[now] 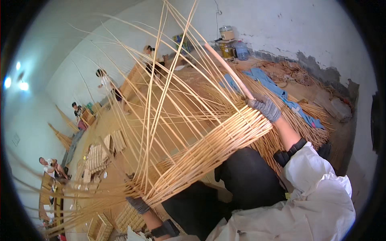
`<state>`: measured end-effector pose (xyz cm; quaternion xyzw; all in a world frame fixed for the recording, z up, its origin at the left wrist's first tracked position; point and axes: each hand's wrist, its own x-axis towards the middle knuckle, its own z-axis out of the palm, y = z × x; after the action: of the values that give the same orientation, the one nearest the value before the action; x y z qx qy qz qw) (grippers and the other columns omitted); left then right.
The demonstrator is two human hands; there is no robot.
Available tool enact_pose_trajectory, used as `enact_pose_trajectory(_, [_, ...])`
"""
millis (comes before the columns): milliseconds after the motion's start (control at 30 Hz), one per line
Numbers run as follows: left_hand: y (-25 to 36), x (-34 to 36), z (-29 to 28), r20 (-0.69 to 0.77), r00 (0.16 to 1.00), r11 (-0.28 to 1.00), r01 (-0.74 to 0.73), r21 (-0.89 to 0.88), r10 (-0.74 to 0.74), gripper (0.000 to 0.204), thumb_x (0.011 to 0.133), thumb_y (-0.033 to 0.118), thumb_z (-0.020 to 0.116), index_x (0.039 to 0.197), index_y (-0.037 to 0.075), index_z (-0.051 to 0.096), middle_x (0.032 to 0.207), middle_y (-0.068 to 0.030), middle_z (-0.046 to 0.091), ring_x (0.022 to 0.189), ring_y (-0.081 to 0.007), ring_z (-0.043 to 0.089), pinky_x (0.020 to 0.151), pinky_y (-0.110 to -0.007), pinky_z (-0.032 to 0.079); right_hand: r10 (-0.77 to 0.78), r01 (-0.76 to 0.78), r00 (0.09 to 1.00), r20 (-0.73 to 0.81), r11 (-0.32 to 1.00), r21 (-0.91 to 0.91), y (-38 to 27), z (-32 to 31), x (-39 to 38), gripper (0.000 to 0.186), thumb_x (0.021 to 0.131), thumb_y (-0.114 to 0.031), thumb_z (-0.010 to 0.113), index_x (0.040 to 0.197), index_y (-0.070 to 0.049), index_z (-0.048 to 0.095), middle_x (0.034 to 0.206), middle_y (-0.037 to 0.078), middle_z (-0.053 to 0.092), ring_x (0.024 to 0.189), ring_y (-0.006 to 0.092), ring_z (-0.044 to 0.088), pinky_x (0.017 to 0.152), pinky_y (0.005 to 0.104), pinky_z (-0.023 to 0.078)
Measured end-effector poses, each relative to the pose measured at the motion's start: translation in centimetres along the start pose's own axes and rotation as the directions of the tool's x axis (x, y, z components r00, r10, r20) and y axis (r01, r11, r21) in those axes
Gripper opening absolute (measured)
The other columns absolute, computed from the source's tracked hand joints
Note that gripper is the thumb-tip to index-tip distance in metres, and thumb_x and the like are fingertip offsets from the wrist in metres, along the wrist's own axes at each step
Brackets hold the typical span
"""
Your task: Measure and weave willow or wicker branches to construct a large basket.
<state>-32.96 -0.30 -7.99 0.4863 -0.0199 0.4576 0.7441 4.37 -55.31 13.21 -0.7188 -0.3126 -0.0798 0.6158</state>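
A half-woven wicker basket [209, 150] lies tilted across my lap, its woven wall rising toward the right. Long loose rods [155, 88] stick up from it, and more fan out blurred at the left. In a grey glove, my right hand [265, 107] closes round a smooth wooden stick [229, 72] by the basket's right end. The stick slants up and to the left. My left hand [138, 205], also gloved, grips the basket's lower left corner; rods and weave hide most of its fingers.
Bundles of cut rods [297, 120] lie at my right under a blue cloth [267, 82]. Woven panels [98, 154] and a small basket [99, 228] are on the floor at left. Several people sit or stand farther off. A water jug [241, 51] stands by the back wall.
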Motion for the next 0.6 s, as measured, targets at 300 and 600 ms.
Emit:
enact_pose_trajectory(300, [8.1, 0.3, 10.0, 0.442, 0.884, 0.69, 0.416, -0.592, -0.153, 0.04, 0.087, 0.03, 0.044, 0.115, 0.003, 0.045, 0.097, -0.0121, 0.057, 0.083, -0.0204, 0.057, 0.072, -0.031, 0.052, -0.02, 0.033, 0.993, -0.117, 0.993, 0.111, -6.3, 0.1, -0.5, 0.039, 0.073, -0.031, 0.062, 0.096, 0.001, 0.06, 0.07, 0.003, 0.057, 0.063, 0.0118, 0.05, 0.059, 0.0256, 0.042])
enact_pose_trajectory(600, [-0.8, -1.8, 6.1, -0.048, 0.97, 0.95, 0.243, 0.194, -0.238, 0.034, 0.089, 0.023, 0.042, 0.115, 0.003, 0.045, 0.096, -0.0104, 0.056, 0.083, -0.0178, 0.056, 0.072, -0.031, 0.051, 0.294, -0.298, 0.955, 0.05, 0.946, 0.127, 5.2, 2.4, -9.3, 0.03, 0.075, -0.027, 0.063, 0.086, 0.0, 0.06, 0.066, 0.002, 0.052, 0.061, 0.0099, 0.047, 0.056, 0.0236, 0.039])
